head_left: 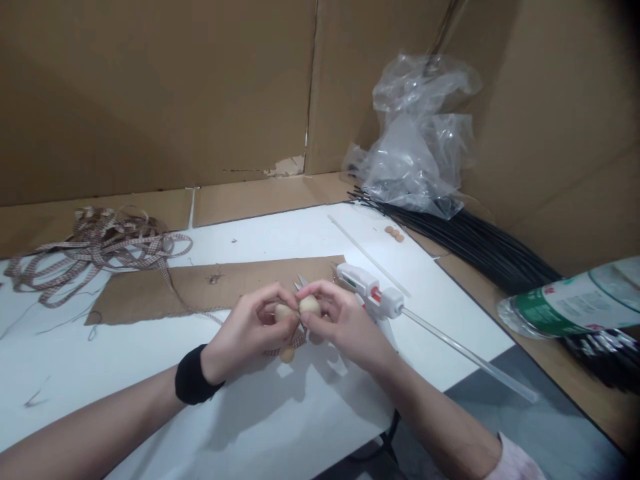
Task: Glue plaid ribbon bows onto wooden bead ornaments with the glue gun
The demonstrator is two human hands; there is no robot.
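Observation:
My left hand and my right hand meet over the white table, fingers pinched together. The left fingers grip one pale wooden bead; the right fingers grip a second bead pressed beside it. A short length of checked ribbon hangs below them, with a third bead at its end. A black band circles my left wrist. Just right of my right hand lies a white glue gun with a clear glue stick sticking out behind.
A tangle of checked ribbon lies at the far left. A cardboard strip covers the table's middle. Loose beads, black rods, a crumpled plastic bag and a green-labelled packet sit right. Cardboard walls stand behind.

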